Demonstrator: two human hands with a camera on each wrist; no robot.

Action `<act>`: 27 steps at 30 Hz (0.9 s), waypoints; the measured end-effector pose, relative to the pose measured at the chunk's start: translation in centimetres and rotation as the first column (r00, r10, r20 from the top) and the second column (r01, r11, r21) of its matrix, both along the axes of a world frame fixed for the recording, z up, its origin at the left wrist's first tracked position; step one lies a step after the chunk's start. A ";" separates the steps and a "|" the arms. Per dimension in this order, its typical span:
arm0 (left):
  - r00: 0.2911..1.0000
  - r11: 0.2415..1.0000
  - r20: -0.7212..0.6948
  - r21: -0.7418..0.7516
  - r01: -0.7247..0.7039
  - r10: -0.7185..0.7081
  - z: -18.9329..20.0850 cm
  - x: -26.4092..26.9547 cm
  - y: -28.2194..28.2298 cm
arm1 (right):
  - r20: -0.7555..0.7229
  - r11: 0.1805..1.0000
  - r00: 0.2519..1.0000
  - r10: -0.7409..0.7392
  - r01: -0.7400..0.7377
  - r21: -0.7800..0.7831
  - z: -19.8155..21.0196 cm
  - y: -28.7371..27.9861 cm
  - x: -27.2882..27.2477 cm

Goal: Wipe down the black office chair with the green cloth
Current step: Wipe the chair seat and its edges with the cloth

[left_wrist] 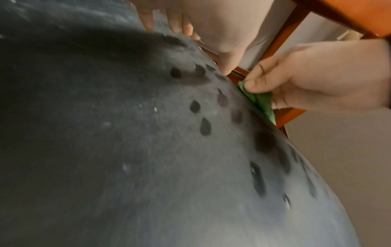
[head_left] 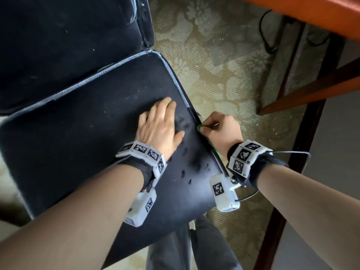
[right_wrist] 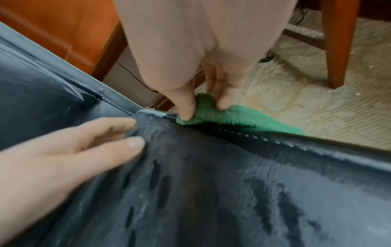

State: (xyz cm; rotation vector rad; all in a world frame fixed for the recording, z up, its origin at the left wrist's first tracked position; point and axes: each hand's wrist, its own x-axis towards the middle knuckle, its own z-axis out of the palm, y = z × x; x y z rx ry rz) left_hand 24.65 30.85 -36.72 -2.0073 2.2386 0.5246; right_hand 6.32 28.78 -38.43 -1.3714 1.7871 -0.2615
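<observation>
The green cloth (right_wrist: pixel 232 117) lies against the black office chair seat's (head_left: pixel 87 143) right edge, pinched by the right hand (head_left: pixel 220 127). Only the right wrist view shows its fluffy spread; overhead shows a sliver. The left hand (head_left: pixel 159 125) presses flat on the seat.

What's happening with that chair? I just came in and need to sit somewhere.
A person is wiping the black padded office chair. Their left hand rests flat on the seat, fingers spread, steadying it. Their right hand pinches a fluffy green cloth against the seat's stitched right edge, below the top surface. The seat shows pale dust and dark droplet-shaped marks near that edge. The chair stands on a patterned carpet beside orange-brown wooden furniture.
</observation>
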 end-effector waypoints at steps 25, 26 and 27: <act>0.993 0.997 0.110 0.080 0.024 -0.032 -2.1 1.3 -2.7 | -0.215 0.991 0.970 0.116 -0.127 -0.037 -1.1 -6.2 5.2; 0.993 0.996 0.110 0.082 0.028 -0.037 -2.1 1.3 -2.7 | -0.214 0.992 0.969 0.123 -0.129 -0.015 -1.1 -5.8 5.0; 0.993 0.996 0.109 0.087 0.034 -0.044 -2.1 1.3 -2.7 | -0.211 0.991 0.969 0.129 -0.130 0.012 -1.0 -5.5 4.6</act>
